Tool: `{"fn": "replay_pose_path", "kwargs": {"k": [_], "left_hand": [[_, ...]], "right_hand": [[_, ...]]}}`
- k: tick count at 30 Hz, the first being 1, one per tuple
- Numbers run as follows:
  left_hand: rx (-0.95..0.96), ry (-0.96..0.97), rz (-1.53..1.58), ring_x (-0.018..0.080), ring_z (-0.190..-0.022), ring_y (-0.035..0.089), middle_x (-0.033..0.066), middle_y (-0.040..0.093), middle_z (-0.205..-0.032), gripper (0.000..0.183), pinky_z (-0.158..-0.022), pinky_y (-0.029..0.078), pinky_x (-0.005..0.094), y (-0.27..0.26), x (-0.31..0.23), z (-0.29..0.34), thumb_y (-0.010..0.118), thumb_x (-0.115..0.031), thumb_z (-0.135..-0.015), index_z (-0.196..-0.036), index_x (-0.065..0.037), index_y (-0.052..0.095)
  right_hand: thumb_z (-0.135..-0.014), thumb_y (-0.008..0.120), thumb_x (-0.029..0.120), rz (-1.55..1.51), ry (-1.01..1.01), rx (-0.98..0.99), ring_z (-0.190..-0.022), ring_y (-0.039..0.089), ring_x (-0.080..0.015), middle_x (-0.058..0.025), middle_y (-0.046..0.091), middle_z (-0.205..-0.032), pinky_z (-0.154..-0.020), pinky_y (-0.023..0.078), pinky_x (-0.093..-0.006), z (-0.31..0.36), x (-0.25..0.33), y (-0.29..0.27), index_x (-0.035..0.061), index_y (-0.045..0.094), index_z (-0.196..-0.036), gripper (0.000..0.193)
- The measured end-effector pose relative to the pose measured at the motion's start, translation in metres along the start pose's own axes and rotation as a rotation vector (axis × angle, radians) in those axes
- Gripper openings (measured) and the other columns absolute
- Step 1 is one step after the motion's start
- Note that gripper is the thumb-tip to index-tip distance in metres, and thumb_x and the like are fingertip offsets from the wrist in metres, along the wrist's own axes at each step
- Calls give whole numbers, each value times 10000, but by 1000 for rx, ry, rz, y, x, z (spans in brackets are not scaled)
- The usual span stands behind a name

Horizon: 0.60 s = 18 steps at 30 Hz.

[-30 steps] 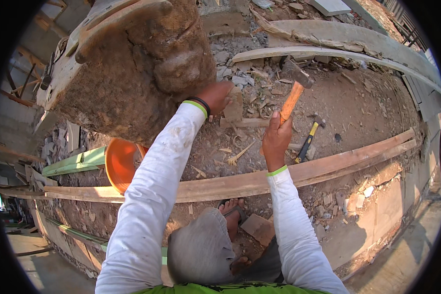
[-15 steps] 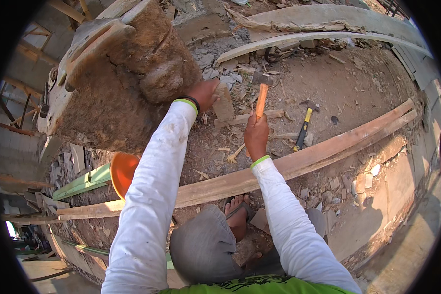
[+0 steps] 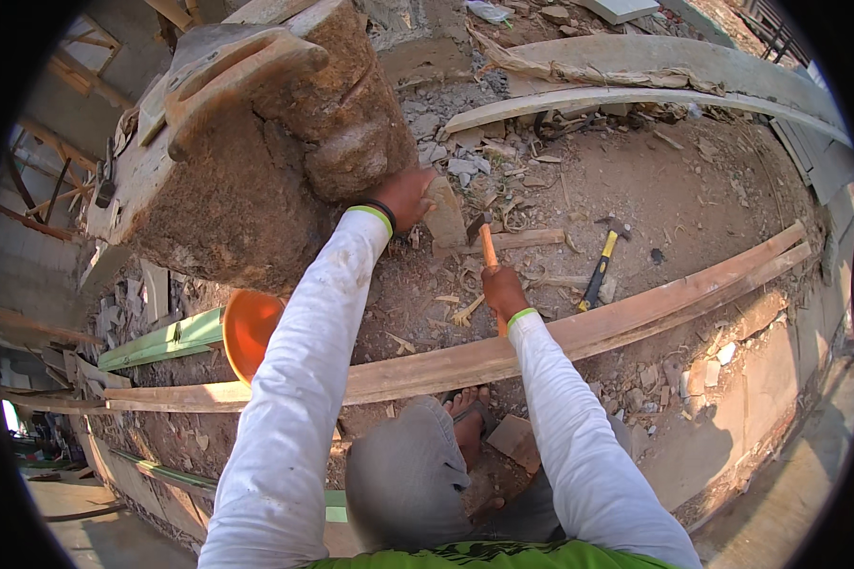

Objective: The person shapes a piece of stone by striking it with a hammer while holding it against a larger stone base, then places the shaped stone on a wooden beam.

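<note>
My left hand is closed on the edge of a flat tan slab, stone or tile by its look, beside the big brown boulder. The slab stands on edge. My right hand grips the orange wooden handle of a hammer. Its dark head is at the slab's right side; whether it touches cannot be made out. A second hammer, a claw hammer with a yellow and black handle, lies on the dirt to the right.
The boulder fills the upper left, an orange bowl below it. A long timber crosses in front of my foot. Behind the slab lies a wood strip. Rubble and wood chips are scattered around, with curved boards farther back.
My right hand has swung the hammer down and left, from raised to beside the slab. My left hand keeps its hold on the slab. The whole view has shifted slightly.
</note>
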<state>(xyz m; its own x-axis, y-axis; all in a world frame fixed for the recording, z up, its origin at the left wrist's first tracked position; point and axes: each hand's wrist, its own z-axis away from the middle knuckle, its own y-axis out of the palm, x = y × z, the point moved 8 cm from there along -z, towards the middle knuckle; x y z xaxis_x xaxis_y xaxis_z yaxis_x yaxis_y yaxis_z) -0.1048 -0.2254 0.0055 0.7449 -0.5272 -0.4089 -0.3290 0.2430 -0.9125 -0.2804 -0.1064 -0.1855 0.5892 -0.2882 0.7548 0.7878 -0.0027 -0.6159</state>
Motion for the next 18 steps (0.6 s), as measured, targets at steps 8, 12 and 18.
{"fn": "replay_pose_path", "kwargs": {"k": [8,12,18], "left_hand": [[-7,-91,66,420,-1080,591,233,631,-1079,315,-894,468,440,-6,8,26,689,-141,-857,-1105,-19,539],[-155,-146,95,400,-1055,611,224,642,-1063,322,-891,475,432,0,26,62,693,-149,-859,-1118,-21,552],[-216,-407,373,336,-974,673,203,690,-1029,347,-851,505,395,30,45,172,710,-164,-865,-1166,-31,602]], "right_hand": [[-972,575,311,45,-126,-126,-626,592,-435,-205,598,-666,-565,479,-478,22,12,-4,-12,550,-863,342],[-983,552,295,-629,551,329,-508,519,-248,-66,504,-599,-472,452,-402,23,-17,18,33,542,-871,285],[-982,568,283,-692,440,227,-501,505,-184,-53,510,-672,-440,448,-379,31,-45,2,29,531,-884,275]]}}
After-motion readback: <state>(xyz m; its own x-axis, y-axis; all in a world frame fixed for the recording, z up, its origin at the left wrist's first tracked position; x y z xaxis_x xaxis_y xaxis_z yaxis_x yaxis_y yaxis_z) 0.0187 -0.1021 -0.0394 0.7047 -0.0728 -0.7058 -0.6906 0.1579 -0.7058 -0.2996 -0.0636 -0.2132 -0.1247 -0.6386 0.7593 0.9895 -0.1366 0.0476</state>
